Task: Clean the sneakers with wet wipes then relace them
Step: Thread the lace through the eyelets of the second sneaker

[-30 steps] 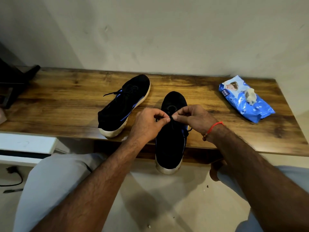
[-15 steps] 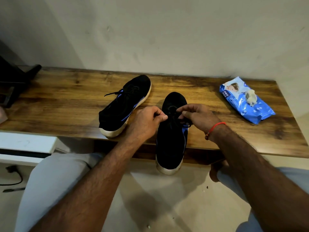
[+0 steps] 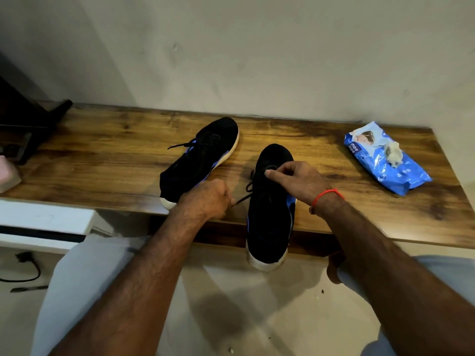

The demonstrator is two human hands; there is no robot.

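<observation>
We've got the lace [image 3: 245, 194] taut between both hands: left hand [image 3: 205, 199] pinches its free end low-left of the sneaker [image 3: 270, 214], right hand [image 3: 295, 179] pinches it at the eyelets.

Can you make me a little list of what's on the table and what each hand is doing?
table: wooden table against a wall
near sneaker: black near sneaker, heel sticking out over the table edge
far sneaker: black far sneaker, lying at an angle, left of the near one
lace: black lace running from the near sneaker to the left hand
left hand: left hand pinches the lace end
right hand: right hand pinches at the laces on top of the near sneaker
wipes: blue wipes pack on the right, crumpled wipe on it
</observation>
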